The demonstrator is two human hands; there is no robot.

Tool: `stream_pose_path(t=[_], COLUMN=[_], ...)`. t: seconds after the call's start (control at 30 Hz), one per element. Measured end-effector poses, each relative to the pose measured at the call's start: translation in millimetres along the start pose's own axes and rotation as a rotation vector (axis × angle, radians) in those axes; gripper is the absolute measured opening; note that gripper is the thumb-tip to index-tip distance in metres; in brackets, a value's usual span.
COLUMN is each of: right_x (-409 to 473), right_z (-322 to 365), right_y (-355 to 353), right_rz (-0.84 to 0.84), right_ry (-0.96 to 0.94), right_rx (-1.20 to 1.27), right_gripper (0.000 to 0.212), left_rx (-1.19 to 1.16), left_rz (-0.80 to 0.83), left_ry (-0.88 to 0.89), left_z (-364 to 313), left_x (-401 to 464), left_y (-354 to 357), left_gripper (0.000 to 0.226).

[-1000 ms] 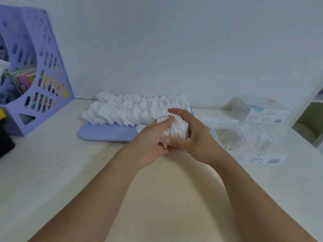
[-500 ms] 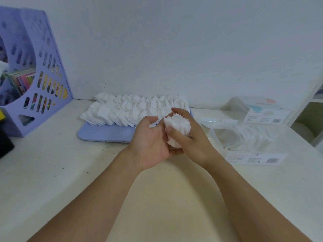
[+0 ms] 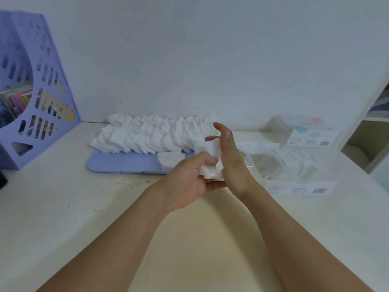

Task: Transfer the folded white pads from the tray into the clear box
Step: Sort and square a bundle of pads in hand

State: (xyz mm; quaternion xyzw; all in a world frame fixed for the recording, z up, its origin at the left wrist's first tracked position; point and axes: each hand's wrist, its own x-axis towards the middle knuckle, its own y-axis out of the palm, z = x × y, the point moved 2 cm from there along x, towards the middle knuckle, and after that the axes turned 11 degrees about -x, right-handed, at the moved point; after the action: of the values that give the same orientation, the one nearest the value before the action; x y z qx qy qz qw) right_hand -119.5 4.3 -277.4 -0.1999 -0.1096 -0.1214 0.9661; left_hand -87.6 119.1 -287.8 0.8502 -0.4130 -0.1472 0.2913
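The left hand (image 3: 187,178) grips the pads (image 3: 210,163), right hand (image 3: 230,157) flat against them; the box (image 3: 294,175) lies just right.

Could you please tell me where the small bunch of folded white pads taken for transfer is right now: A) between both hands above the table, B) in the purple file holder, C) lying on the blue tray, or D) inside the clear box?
A: the bunch of folded white pads sits between the left hand and right hand.

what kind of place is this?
Likely a home or office desk against a wall: a lilac magazine file holding books, a white desktop, and shelving at the right edge.
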Motion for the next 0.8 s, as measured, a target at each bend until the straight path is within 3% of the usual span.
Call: stream_pose_path(t=[0.1,0.17,0.23,0.43,0.6,0.73,0.8], right_x=[-2.0,-5.0,-6.6,-9.2,2.4,10.6,11.8], right_z=[7.9,20.9,30.8,62.4,56.4,28.4,20.1], right_y=[-6.9,-16.3,-28.6,-91.5,-142.5,-162.0,-162.7], right_rz=[0.051,0.105,0.126,0.203,0.214,-0.018,-0.017], right_ry=[0.03,0.019,-0.016,-0.087,0.147,0.414,0.527], right_rx=[0.009,-0.128,-0.312,-0.483,-0.358,-0.225,-0.243], right_gripper=[0.085,0.067,0.068,0.034,0.03,0.033,0.039], left_rx=[0.121,0.301,0.498,0.723,0.724,0.873,0.922], left_rz=[-0.066,-0.141,-0.193,-0.169,-0.121,-0.323,-0.334], left_ry=[0.035,0.105,0.178,0.255,0.341,0.5,0.568], left_z=[-0.4,-2.0,-5.8,-24.2,-24.8,12.3,34.5], left_x=[0.5,1.9,0.1,16.8,46.9,58.1,56.5], left_y=[1.6,4.6,12.0,31.7,61.7,55.5,44.5], left_gripper=[0.056,0.058,0.058,0.045,0.065,0.062,0.059])
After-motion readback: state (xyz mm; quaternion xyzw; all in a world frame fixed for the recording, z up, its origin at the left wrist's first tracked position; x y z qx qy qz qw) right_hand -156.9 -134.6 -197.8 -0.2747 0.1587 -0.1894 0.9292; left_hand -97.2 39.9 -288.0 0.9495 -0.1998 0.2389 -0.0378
